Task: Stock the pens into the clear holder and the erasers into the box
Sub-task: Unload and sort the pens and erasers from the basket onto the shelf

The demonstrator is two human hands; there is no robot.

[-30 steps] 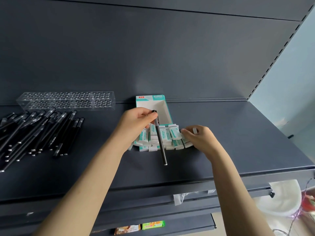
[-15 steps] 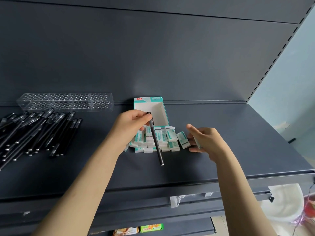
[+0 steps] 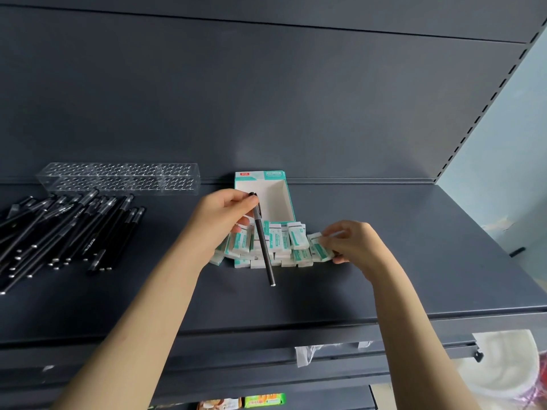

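Observation:
My left hand [image 3: 220,220] pinches the cap end of a black pen [image 3: 263,244], which slants down over a pile of white-and-teal erasers [image 3: 278,244]. My right hand [image 3: 352,242] grips erasers at the pile's right edge. Behind the pile stands the open teal-and-white box [image 3: 281,199], empty as far as I can see. The clear holder [image 3: 121,179] with rows of holes lies at the back left. In front of it sits a heap of black pens [image 3: 59,232].
All of this rests on a dark grey shelf [image 3: 384,291] with a back panel. Its front edge runs below my forearms. A lower shelf holds small packets [image 3: 263,400]. A white bag [image 3: 503,365] hangs at the lower right.
My right hand drew away from the pile, then came back to its right edge and took hold of erasers. My left hand and the pen shifted slightly left.

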